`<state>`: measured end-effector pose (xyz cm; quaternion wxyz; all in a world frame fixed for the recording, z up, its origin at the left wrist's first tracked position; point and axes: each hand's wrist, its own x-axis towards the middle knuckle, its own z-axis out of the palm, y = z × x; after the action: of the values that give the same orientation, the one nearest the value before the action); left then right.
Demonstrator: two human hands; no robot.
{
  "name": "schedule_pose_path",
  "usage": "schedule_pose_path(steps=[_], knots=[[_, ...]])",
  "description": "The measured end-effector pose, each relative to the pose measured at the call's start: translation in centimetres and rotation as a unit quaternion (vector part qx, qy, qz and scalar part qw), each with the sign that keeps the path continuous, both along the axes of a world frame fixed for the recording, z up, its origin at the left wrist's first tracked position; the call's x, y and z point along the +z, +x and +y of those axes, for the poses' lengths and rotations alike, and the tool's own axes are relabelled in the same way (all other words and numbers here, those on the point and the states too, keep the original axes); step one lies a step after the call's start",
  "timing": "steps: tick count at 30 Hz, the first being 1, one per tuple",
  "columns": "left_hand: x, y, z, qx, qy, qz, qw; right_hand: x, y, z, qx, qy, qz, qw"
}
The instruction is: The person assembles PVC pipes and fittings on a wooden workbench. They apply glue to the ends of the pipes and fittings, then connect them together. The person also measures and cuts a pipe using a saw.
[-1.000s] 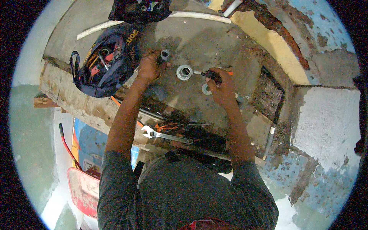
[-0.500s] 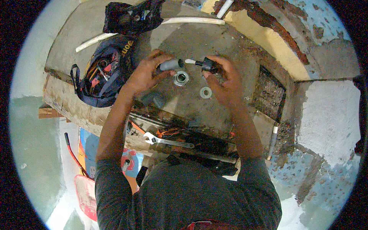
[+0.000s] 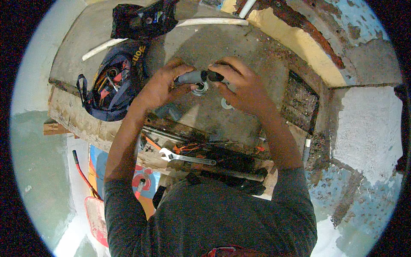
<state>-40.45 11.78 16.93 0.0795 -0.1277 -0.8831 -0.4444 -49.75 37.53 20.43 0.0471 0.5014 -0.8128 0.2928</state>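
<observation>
My left hand (image 3: 160, 83) is closed around a short grey plastic pipe (image 3: 189, 77), held sideways with its dark open end to the right. My right hand (image 3: 244, 83) grips the black cap (image 3: 215, 76) of a dauber brush, up against that open end. The brush's white tip is out of sight, seemingly inside the pipe. Just below the pipe, a round metal-rimmed fitting or container (image 3: 200, 89) stands on the concrete slab; I cannot tell which. A pale ring (image 3: 225, 103) lies under my right hand, partly covered by it.
On the left sits a dark tool bag (image 3: 113, 105) full of hand tools. A black plastic bag (image 3: 143, 21) and a long white pipe (image 3: 209, 22) lie farther back. Nearer me are an adjustable wrench (image 3: 187, 159) and orange wire (image 3: 190, 147). A rough recess (image 3: 301, 100) is at right.
My right hand has moved left with the dauber brush, bringing its black cap to the pipe's end. The white tip that showed between the hands is now hidden.
</observation>
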Motion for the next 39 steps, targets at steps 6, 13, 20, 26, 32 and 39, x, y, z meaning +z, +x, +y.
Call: schedule_pose_path(steps=[6, 13, 20, 26, 32, 39], knots=[[-0.8, -0.3, 0.1, 0.027, -0.099, 0.078, 0.992, 0.0, -1.2, -0.4, -0.006, 0.035, -0.151, 0.988], [-1.1, -0.1, 0.0, 0.061, -0.119, 0.063, 0.989, -2.2, -0.7, -1.0, -0.068, -0.103, -0.371, 0.921], [-0.7, 0.1, -0.3, 0.070, -0.117, 0.089, 0.987, -1.7, 0.8, -1.3, -0.003, 0.030, 0.043, 0.999], [-1.3, 0.3, -0.6, 0.071, -0.160, 0.111, 0.978, -1.3, 0.1, -1.9, -0.040, 0.016, -0.226, 0.973], [-2.0, 0.2, -1.4, 0.089, -0.144, 0.084, 0.982, -4.9, -0.9, -2.0, -0.103, -0.179, -0.585, 0.784], [-6.0, -1.1, -3.8, 0.113, -0.201, 0.031, 0.973, -6.2, 0.4, 0.1, -0.122, 0.028, -0.167, 0.978]])
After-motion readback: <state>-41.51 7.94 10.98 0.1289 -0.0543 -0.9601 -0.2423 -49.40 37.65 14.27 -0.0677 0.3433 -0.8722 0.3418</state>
